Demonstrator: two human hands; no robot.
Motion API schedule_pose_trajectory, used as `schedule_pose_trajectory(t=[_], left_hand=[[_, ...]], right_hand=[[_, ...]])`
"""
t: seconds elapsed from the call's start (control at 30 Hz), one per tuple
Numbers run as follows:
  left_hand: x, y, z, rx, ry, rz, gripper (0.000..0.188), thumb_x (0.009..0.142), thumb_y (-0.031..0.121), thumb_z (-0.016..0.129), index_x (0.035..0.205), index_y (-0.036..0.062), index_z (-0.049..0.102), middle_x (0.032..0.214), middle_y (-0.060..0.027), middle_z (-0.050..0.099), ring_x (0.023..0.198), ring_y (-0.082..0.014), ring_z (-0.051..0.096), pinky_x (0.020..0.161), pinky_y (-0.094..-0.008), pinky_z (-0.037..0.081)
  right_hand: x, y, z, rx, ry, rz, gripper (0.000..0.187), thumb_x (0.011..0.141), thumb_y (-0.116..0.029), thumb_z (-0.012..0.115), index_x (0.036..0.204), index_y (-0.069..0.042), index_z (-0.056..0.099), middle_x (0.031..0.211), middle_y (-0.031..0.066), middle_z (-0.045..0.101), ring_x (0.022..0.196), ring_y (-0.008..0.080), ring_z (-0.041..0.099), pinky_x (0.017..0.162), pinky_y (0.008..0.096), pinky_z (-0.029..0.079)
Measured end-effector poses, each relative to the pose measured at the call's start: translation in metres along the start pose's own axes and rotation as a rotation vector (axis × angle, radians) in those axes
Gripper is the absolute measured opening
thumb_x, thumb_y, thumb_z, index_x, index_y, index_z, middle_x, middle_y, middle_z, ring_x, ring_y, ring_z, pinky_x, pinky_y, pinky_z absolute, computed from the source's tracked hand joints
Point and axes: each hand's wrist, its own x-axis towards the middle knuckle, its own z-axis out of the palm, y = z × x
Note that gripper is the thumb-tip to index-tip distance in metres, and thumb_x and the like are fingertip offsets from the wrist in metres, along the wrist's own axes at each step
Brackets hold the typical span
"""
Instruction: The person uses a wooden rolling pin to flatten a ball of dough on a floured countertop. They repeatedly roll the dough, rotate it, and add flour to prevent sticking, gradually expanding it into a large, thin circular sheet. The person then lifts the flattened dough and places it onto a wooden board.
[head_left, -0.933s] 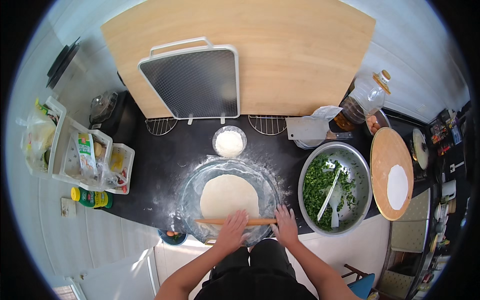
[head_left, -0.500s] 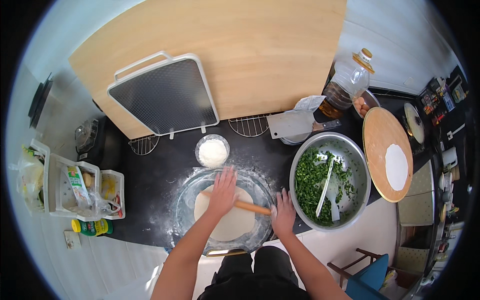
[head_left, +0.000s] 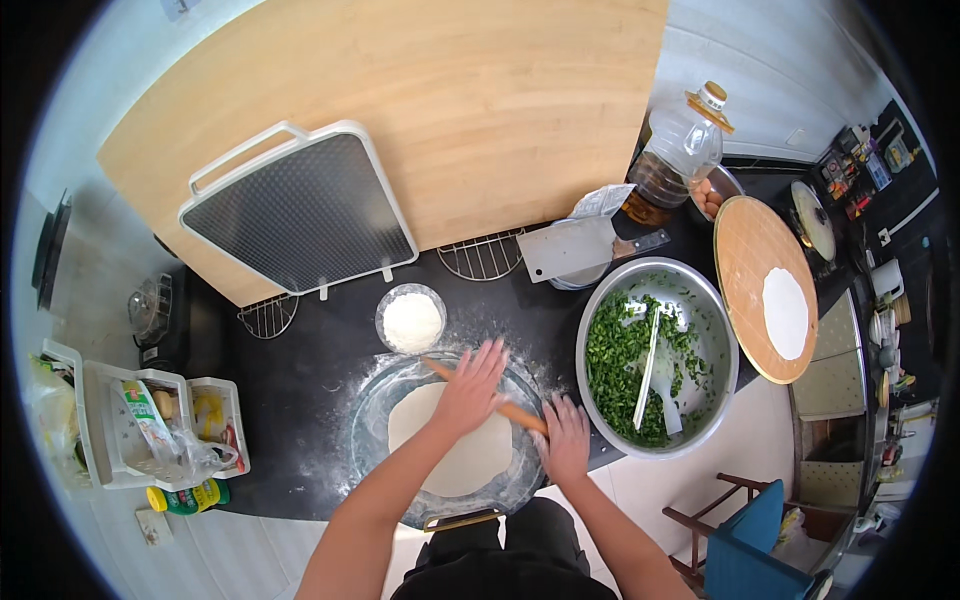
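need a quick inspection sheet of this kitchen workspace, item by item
surface: black countertop, dusted with flour around the glass turntable.
job's things: flat round dough on the turntable; wooden rolling pin lying slantwise over it; small bowl of flour just behind.
clutter: steel bowl of chopped greens with white utensils in it, cleaver, oil bottle, round wooden board bearing a rolled wrapper, square griddle pan, white baskets at left.
grippers: left hand and right hand pressed flat on the pin.
cables: nothing seen.
surroundings: large wooden board behind; blue chair lower right.
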Motion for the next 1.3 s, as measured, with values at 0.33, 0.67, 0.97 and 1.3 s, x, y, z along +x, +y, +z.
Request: schedule_pose_trajectory(t=[0.33, 0.67, 0.97, 1.3], left_hand=[[-0.094, -0.011, -0.020, 0.010, -0.126, -0.185, 0.070, 0.090, 0.035, 0.059, 0.146, 0.0017, 0.032, 0.156, -0.0153, 0.025, 0.144, -0.0347, 0.022, 0.115, -0.0541, 0.018], [-0.026, -0.052, -0.029, 0.028, 0.017, -0.083, 0.068, 0.092, 0.035, 0.055, 0.147, 0.0028, 0.030, 0.155, -0.0184, 0.025, 0.143, -0.0362, 0.024, 0.115, -0.0506, 0.021], [-0.125, -0.017, -0.018, -0.062, -0.103, -0.274, 0.075, 0.088, 0.033, 0.062, 0.147, -0.0006, 0.029, 0.156, -0.0192, 0.023, 0.145, -0.0364, 0.019, 0.116, -0.0518, 0.016], [-0.083, -0.039, -0.025, -0.049, 0.150, -0.629, 0.077, 0.090, 0.029, 0.060, 0.144, -0.0116, 0.024, 0.153, -0.0296, 0.018, 0.144, -0.0425, 0.015, 0.116, -0.0539, 0.013]], right_hand=[[-0.001, -0.007, 0.016, 0.167, -0.078, -0.268, 0.043, 0.075, -0.023, 0.072, 0.113, -0.008, 0.059, 0.116, 0.0061, 0.062, 0.111, 0.0272, 0.057, 0.093, 0.0427, 0.044], [0.126, -0.013, 0.030, 0.091, 0.019, -0.137, 0.057, 0.087, -0.029, 0.062, 0.135, -0.002, 0.047, 0.140, 0.0143, 0.049, 0.129, 0.0332, 0.044, 0.111, 0.0454, 0.030], [0.041, -0.022, 0.015, -0.002, -0.274, -0.323, 0.065, 0.083, -0.033, 0.065, 0.139, -0.006, 0.044, 0.149, 0.0102, 0.040, 0.140, 0.0285, 0.032, 0.113, 0.0500, 0.024], [0.133, -0.036, 0.047, 0.016, -0.161, -0.286, 0.065, 0.087, -0.036, 0.061, 0.140, -0.004, 0.042, 0.150, 0.0127, 0.038, 0.140, 0.0299, 0.032, 0.115, 0.0478, 0.022]])
